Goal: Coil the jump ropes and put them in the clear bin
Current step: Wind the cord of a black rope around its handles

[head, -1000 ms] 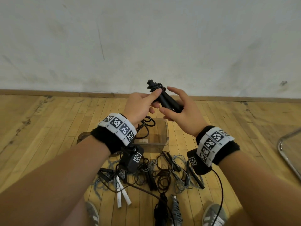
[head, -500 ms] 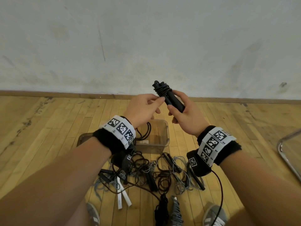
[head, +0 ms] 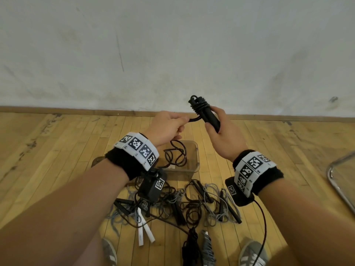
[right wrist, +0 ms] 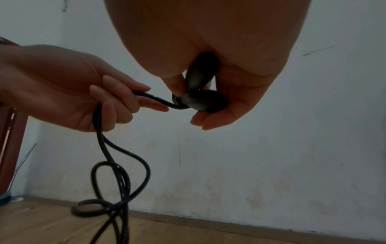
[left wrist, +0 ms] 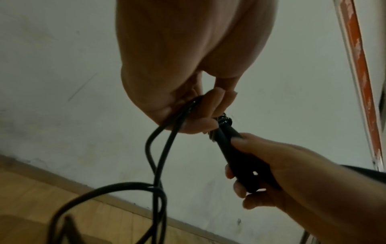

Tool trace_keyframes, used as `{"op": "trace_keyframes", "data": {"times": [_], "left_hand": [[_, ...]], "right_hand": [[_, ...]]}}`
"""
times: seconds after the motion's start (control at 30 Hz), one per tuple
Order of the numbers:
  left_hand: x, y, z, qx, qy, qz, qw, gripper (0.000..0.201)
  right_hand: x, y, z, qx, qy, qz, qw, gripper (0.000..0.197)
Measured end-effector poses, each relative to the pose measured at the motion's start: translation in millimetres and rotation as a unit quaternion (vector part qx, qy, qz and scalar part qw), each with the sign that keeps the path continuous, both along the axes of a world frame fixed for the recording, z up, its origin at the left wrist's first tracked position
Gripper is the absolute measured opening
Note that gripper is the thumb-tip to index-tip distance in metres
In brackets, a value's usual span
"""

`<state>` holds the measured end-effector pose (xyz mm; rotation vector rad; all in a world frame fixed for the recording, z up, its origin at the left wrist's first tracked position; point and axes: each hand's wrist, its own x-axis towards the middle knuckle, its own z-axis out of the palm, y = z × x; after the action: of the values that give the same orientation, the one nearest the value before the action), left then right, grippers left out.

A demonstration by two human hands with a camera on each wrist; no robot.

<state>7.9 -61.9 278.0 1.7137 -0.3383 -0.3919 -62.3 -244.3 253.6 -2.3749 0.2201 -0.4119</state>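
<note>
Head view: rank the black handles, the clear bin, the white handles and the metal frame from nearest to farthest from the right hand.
1. Black handles: gripped in the right hand itself.
2. Clear bin: on the floor below, between the wrists.
3. White handles and metal frame: both farther, one lower left and one at the right edge; too close to call.

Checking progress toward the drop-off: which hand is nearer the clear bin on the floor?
Left. The left hand hovers just above the clear bin, pinching the black rope that dangles into it; the right hand holds the black handles higher, off to the bin's right.
</note>
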Motion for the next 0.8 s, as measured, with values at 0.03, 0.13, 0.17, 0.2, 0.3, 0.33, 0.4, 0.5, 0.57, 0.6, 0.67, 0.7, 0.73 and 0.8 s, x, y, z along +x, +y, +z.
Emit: {"op": "trace_keyframes", "data": {"times": [0.03,0.13,0.17,0.2,0.3,0.33,0.4,0.5,0.57,0.6,0.67,0.7,0.73,0.8], "left_hand": [[0.1,-0.9,-0.1,-0.005,0.023,0.001,1.0,0.02],[-0.7,-1.8,0.9,-0.031,0.083,0.017,0.996,0.027],[-1.0,-1.8,1.5,-0.043,0.101,0.024,0.994,0.028],[-1.1,-2.0,1.8,-0.054,0.116,0.032,0.991,0.03],[-3.3,-3.5,3.2,-0.082,0.14,0.051,0.985,0.027],[-4.3,-4.2,3.2,-0.089,0.14,0.055,0.985,0.023],[-5.3,-5.3,2.0,-0.098,0.133,0.063,0.984,0.017],[-5.0,-6.6,-1.2,-0.099,0.124,0.087,0.984,0.03],[-3.5,-7.1,-3.9,-0.086,0.108,0.108,0.985,0.048],[-2.7,-7.2,-5.5,-0.078,0.095,0.118,0.985,0.056],[-1.9,-7.3,-8.4,-0.063,0.06,0.133,0.987,0.064],[-1.4,-7.2,-8.8,-0.058,0.043,0.131,0.989,0.065],[-0.8,-7.2,-8.4,-0.056,0.033,0.124,0.99,0.062],[-0.2,-6.2,-6.4,-0.064,0.04,0.109,0.991,0.052]], "right_hand": [[0.4,1.4,-1.6,-0.001,0.007,-0.004,1.0,0.046],[1.7,5.4,-3.4,0.013,0.019,-0.002,1.0,0.051],[2.0,6.2,-3.0,0.005,0.026,0.004,1.0,0.052],[2.2,7.1,-2.0,-0.011,0.035,0.009,0.999,0.051],[1.7,10.5,0.9,-0.063,0.053,0.025,0.996,0.053],[1.6,11.8,1.1,-0.08,0.053,0.032,0.995,0.055],[2.0,13.2,-0.4,-0.102,0.046,0.04,0.993,0.058],[2.4,12.4,-2.3,-0.096,0.016,0.046,0.994,0.059],[1.7,12.9,-0.7,-0.089,-0.008,0.047,0.995,0.062],[1.4,13.8,-0.1,-0.085,-0.017,0.045,0.995,0.064],[0.3,16.6,1.7,-0.066,-0.034,0.039,0.996,0.067],[-0.3,17.4,3.0,-0.047,-0.047,0.039,0.997,0.068],[-0.6,17.7,4.1,-0.016,-0.058,0.044,0.997,0.067],[-1.5,18.0,8.5,0.092,-0.061,0.064,0.992,0.063]]}}
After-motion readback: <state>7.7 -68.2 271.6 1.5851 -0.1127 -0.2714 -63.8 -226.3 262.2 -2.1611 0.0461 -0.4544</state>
